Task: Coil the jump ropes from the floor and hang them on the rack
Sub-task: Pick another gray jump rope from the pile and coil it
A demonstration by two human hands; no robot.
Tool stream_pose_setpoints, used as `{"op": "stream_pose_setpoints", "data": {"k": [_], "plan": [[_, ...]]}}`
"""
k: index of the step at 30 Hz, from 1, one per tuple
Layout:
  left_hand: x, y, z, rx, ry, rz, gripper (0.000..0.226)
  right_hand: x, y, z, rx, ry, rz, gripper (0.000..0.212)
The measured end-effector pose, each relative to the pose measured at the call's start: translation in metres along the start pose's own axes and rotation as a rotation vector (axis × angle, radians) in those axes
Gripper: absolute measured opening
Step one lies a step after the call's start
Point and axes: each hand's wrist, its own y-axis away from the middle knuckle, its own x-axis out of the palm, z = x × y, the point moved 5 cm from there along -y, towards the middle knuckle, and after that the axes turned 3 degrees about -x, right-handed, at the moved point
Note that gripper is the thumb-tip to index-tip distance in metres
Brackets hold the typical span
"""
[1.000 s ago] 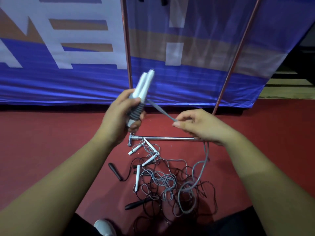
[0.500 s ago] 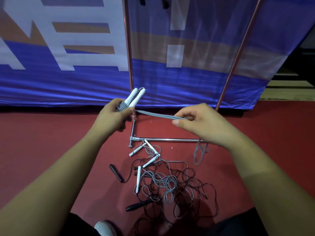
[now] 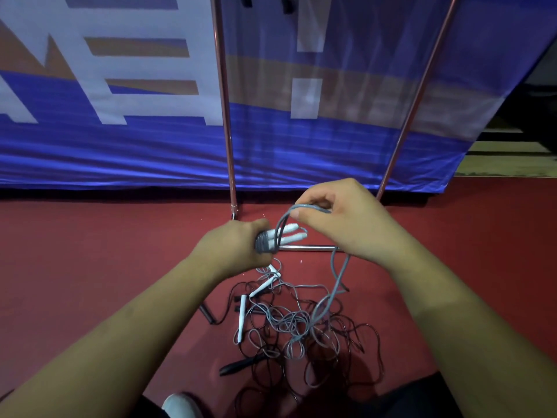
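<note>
Grey jump rope (image 3: 337, 276) during coiling. The two white handles (image 3: 287, 233) are held side by side in the left hand (image 3: 238, 245), whose grip is closed round their lower ends. Several tight turns of grey cord (image 3: 263, 243) are already wound there. A doubled loop of the same cord is pinched between thumb and fingers of the right hand (image 3: 340, 224), just above the handle tips. From that narrow grip the cord drops in front of the rack's base bar and runs down into the pile of ropes (image 3: 295, 324) on the floor.

The step in hand is judged to be the winding of the cord round the paired handles. It is only partly done, since much slack lies below. For the next move, the loop would need to be carried round the handles under light tension. Slack would have to be drawn out of the tangle without dragging the neighbouring ropes. Hanging on the rack (image 3: 224, 116) is not yet begun.

The pile is made up of grey and black cords. A loose white handle (image 3: 242, 318) and a black handle (image 3: 238, 365) lie among them. The floor (image 3: 90, 267) is dull red and smooth. Behind the two slanting rack uprights a blue banner (image 3: 120, 152) with large white shapes is hung. A white shoe (image 3: 177, 405) is seen at the lower edge.
</note>
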Motion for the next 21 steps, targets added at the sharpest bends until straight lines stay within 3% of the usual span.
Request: {"op": "stream_pose_setpoints", "data": {"k": [3,7,10,13,17,21], "plan": [[0.003,0.003,-0.017,0.048,-0.039,-0.001,0.053,-0.004,-0.001,-0.004,0.011,0.002,-0.046,0.010],[-0.005,0.007,-0.030,0.161,-0.083,-0.060,0.045,-0.019,-0.003,-0.016,0.060,0.007,-0.164,0.009],[-0.011,0.012,-0.033,0.296,-0.020,0.030,0.043,-0.026,-0.005,-0.032,0.100,0.005,-0.197,0.010],[-0.015,0.018,-0.036,0.364,0.268,0.126,0.026,-0.028,-0.007,-0.054,0.166,-0.019,-0.220,0.011],[-0.020,0.023,-0.037,0.300,0.788,0.174,0.024,-0.021,-0.008,-0.075,0.222,-0.096,-0.153,0.006],[-0.033,0.019,-0.030,0.168,1.147,-0.027,0.021,0.001,-0.008,-0.079,0.279,-0.129,0.087,0.013]]}}
